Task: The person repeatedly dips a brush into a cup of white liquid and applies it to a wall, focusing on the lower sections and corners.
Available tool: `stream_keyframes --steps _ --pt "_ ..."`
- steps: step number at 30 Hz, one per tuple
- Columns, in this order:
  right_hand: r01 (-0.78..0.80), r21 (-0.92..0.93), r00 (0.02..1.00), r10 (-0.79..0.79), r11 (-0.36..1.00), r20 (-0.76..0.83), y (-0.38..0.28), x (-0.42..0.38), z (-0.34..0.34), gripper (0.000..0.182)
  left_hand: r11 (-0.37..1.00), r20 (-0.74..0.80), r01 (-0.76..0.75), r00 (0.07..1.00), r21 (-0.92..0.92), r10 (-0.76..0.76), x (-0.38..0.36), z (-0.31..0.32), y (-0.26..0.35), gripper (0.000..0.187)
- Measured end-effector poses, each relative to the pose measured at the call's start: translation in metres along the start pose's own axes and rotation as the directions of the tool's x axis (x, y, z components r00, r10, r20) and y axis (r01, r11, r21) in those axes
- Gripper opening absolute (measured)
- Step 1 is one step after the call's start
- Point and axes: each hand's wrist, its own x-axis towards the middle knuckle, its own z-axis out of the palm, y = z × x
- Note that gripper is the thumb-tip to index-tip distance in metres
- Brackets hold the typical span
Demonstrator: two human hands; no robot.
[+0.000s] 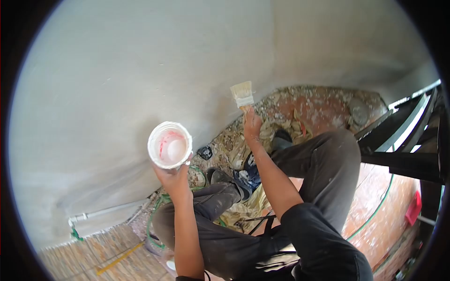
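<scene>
My left hand (174, 179) is wrapped round the lower side of a white plastic tub (169, 144), tipped so its inside shows. Pink-red smears mark its inner wall, with a pale layer at the bottom. My right hand (252, 125) grips the wooden handle of a wide paintbrush (243, 93) with pale bristles, which point up and overlap the wall in this view. The grey-white plastered wall (122, 84) fills the area ahead of both hands.
Rubble and crumpled sheeting (253, 206) lie along the wall's foot around my boots. A white pipe (110, 209) with a green tap runs low at left. Dark metal framework (403, 136) stands at right. A green hose (375, 210) crosses the splattered tile floor.
</scene>
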Motion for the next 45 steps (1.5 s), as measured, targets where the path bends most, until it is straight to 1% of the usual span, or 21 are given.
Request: stream_keyframes --steps 1,2,3,4,6,8,9,10,12,14,18,20,24,27,31,34,36,40,42,43,45 --pt "0.095 0.121 0.995 -0.091 0.988 -0.038 -0.023 0.004 0.003 0.054 0.999 0.017 -0.046 0.999 0.017 0.045 0.001 -0.004 -0.005 0.081" --pt "0.132 0.119 0.991 -0.133 0.984 -0.004 -0.051 0.011 0.004 0.054 0.994 -0.006 -0.099 0.995 0.039 0.100 0.002 -0.006 -0.007 0.086" --pt "0.105 0.210 0.992 -0.116 0.972 0.042 -0.087 0.019 0.005 0.051 0.993 -0.053 -0.119 0.991 0.008 0.119 0.001 -0.008 -0.003 0.086" --pt "0.063 0.293 0.991 -0.095 0.954 0.095 -0.124 0.025 0.007 0.048 0.982 -0.032 -0.175 0.984 0.078 0.177 0.001 -0.009 0.002 0.087" --pt "-0.214 0.315 0.906 0.067 0.925 0.417 -0.203 0.038 -0.001 0.047 0.936 0.002 -0.291 0.955 0.198 0.296 0.005 -0.016 -0.002 0.087" --pt "-0.136 0.102 0.788 0.045 0.985 0.613 -0.270 0.047 -0.017 0.044 0.930 -0.032 -0.308 0.947 0.202 0.321 0.000 -0.017 0.007 0.086" --pt "-0.007 0.049 0.744 -0.028 0.999 0.668 -0.300 0.044 -0.025 0.042 0.919 -0.025 -0.325 0.940 0.223 0.339 -0.001 -0.018 0.011 0.086" --pt "0.123 0.009 0.687 -0.092 0.992 0.721 -0.324 0.039 -0.033 0.040 0.905 -0.036 -0.356 0.927 0.235 0.374 -0.001 -0.019 0.008 0.086" --pt "0.237 0.030 0.647 -0.181 0.971 0.740 -0.357 0.017 -0.049 0.030 0.902 -0.049 -0.367 0.921 0.227 0.387 0.001 -0.020 0.007 0.087" --pt "0.347 0.112 0.685 -0.333 0.931 0.648 -0.368 -0.016 -0.063 0.023 0.899 -0.018 -0.365 0.925 0.240 0.380 -0.002 -0.020 0.016 0.087" --pt "0.257 0.138 0.718 -0.284 0.957 0.636 -0.361 -0.045 -0.080 0.019 0.862 -0.018 -0.394 0.907 0.320 0.421 -0.003 -0.015 0.016 0.087" --pt "0.320 0.051 0.658 -0.261 0.946 0.706 -0.362 -0.048 -0.077 0.019 0.855 -0.013 -0.402 0.903 0.328 0.430 -0.003 -0.010 0.017 0.087" --pt "0.435 -0.093 0.635 -0.232 0.895 0.737 -0.352 -0.054 -0.066 0.022 0.832 -0.016 -0.450 0.877 0.325 0.480 -0.003 -0.005 0.020 0.085" --pt "0.467 -0.067 0.593 -0.256 0.882 0.764 -0.351 -0.062 -0.056 0.017 0.747 0.014 -0.513 0.828 0.424 0.561 -0.006 -0.008 0.025 0.083" --pt "0.474 0.020 0.530 -0.303 0.880 0.792 -0.338 -0.068 -0.042 0.019 0.726 0.045 -0.537 0.816 0.430 0.577 -0.006 -0.009 0.027 0.080" --pt "0.596 -0.056 0.510 -0.324 0.801 0.797 -0.335 -0.072 -0.035 0.021 0.686 0.078 -0.558 0.799 0.467 0.596 -0.006 -0.008 0.028 0.079" --pt "0.734 -0.057 0.444 -0.414 0.676 0.795 -0.335 -0.074 -0.032 0.022 0.677 0.081 -0.559 0.796 0.479 0.600 -0.005 -0.008 0.025 0.079" --pt "0.738 -0.064 0.463 -0.435 0.672 0.772 -0.339 -0.076 -0.031 0.022 0.711 0.055 -0.527 0.819 0.466 0.571 -0.004 -0.008 0.026 0.078" --pt "0.641 -0.051 0.546 -0.408 0.766 0.732 -0.345 -0.074 -0.036 0.020 0.786 -0.015 -0.464 0.858 0.410 0.514 -0.002 -0.009 0.024 0.079" --pt "0.639 -0.043 0.538 -0.406 0.768 0.739 -0.347 -0.072 -0.039 0.020 0.785 -0.024 -0.457 0.858 0.417 0.512 -0.002 -0.011 0.023 0.079" --pt "0.548 -0.123 0.591 -0.278 0.827 0.758 -0.353 -0.064 -0.045 0.025 0.867 -0.083 -0.389 0.898 0.312 0.433 0.001 -0.013 0.020 0.083"
